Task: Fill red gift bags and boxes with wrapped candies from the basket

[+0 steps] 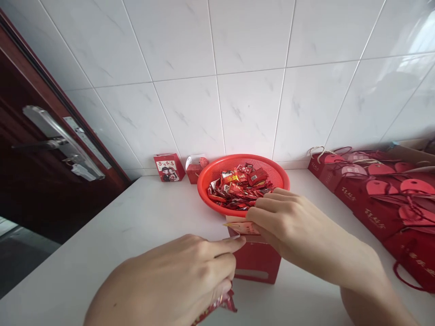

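While my right grip (294, 226) clasps the top edge of the red box (256, 262), my left grip (190, 267) sets its index fingertip at the flap (239, 227), its other fingers curled over red packets (228, 302).

Box: on the surface (136, 240), near side of the basket (203, 188) of sweets (234, 190).
Right thumb: hidden.
Handling, in my judgement: right grip firm but light, sparing the card; left fingertip working along the fold, not denting it; packets snug in the palm, clear of the rim.
Near the wall: printed box (169, 168), pale-topped box (194, 172).
Far right: red bags (363, 199).
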`<act>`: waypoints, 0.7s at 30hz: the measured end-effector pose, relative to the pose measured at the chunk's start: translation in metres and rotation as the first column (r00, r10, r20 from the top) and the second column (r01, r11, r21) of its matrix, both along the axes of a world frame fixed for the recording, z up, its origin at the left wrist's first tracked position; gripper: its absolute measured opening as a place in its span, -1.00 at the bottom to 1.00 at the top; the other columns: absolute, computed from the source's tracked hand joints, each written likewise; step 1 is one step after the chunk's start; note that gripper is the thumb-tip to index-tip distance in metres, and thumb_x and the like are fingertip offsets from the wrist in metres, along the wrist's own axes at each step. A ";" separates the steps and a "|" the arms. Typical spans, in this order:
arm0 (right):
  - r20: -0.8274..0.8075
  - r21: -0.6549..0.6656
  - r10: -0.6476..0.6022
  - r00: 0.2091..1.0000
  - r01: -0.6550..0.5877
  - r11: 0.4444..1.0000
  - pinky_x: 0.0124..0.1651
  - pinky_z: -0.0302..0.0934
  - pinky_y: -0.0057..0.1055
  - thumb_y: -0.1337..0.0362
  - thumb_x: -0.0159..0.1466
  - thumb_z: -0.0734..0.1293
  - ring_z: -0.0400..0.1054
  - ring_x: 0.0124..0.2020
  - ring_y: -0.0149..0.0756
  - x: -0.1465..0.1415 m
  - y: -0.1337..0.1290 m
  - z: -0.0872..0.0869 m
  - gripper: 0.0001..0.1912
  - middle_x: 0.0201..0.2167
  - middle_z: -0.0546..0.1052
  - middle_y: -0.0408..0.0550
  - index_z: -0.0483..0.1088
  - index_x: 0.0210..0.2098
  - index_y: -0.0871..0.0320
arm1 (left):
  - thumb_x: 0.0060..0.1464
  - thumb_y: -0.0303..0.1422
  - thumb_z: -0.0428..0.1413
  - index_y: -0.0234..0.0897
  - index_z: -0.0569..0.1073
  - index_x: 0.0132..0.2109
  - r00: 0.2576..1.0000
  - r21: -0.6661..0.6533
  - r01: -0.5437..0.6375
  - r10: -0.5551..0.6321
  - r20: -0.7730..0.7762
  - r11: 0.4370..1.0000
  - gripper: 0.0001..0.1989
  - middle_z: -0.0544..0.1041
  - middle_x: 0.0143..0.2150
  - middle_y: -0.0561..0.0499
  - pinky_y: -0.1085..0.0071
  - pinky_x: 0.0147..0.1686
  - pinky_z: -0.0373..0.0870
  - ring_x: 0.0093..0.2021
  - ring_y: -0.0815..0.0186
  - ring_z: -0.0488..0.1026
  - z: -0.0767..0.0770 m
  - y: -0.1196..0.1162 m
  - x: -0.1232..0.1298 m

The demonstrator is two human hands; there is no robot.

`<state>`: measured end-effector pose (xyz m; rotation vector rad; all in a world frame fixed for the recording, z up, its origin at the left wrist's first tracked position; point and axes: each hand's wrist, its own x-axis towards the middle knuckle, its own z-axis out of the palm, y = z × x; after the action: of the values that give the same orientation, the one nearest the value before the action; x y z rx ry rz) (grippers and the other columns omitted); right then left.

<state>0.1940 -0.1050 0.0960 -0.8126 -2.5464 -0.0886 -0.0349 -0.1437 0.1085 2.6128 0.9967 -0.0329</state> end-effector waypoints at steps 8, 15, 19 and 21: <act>-0.030 0.081 -0.008 1.000 0.010 0.997 -0.43 -0.22 -0.35 0.48 0.41 0.17 0.01 -0.51 -0.38 0.007 -0.009 0.002 -0.69 -0.55 0.25 -0.19 0.27 -0.45 0.14 | 0.37 -0.45 -0.09 -0.20 0.48 -0.35 0.999 0.034 0.028 -0.028 0.021 0.999 -0.65 0.59 -0.15 0.00 0.43 -0.21 0.46 -0.24 0.29 0.56 -0.002 0.002 -0.001; 0.003 0.047 -0.055 0.998 0.055 0.997 -0.47 -0.27 -0.35 0.49 0.38 0.20 -0.11 -0.61 -0.42 0.003 -0.004 0.000 -0.68 -0.65 0.20 -0.24 0.29 -0.50 0.14 | 0.37 -0.43 -0.08 -0.19 0.47 -0.39 0.999 0.034 0.030 -0.031 0.043 0.999 -0.63 0.59 -0.18 0.00 0.41 -0.16 0.47 -0.24 0.28 0.56 -0.003 0.003 -0.001; 0.007 -0.040 -0.051 0.999 0.051 0.998 -0.44 -0.18 -0.37 0.51 0.34 0.26 0.07 -0.58 -0.42 0.003 -0.005 0.000 -0.79 -0.57 0.40 -0.20 0.43 -0.33 0.12 | 0.36 -0.43 -0.09 -0.18 0.51 -0.38 0.999 0.029 0.023 -0.024 0.041 0.999 -0.63 0.60 -0.16 -0.01 0.41 -0.20 0.48 -0.25 0.27 0.57 -0.003 0.002 -0.002; 0.016 -0.056 -0.030 0.999 0.031 0.998 -0.43 -0.15 -0.38 0.54 0.31 0.29 0.18 -0.53 -0.41 0.003 -0.006 0.001 -0.76 -0.50 0.47 -0.18 0.47 -0.18 0.09 | 0.36 -0.43 -0.08 -0.18 0.52 -0.36 0.999 0.025 0.019 -0.020 0.034 1.000 -0.63 0.60 -0.16 -0.01 0.41 -0.21 0.48 -0.26 0.27 0.57 -0.002 0.001 -0.001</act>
<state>0.1974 -0.1113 0.0966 -0.8750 -2.5620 -0.0332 -0.0363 -0.1426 0.1068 2.6364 0.9659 0.0201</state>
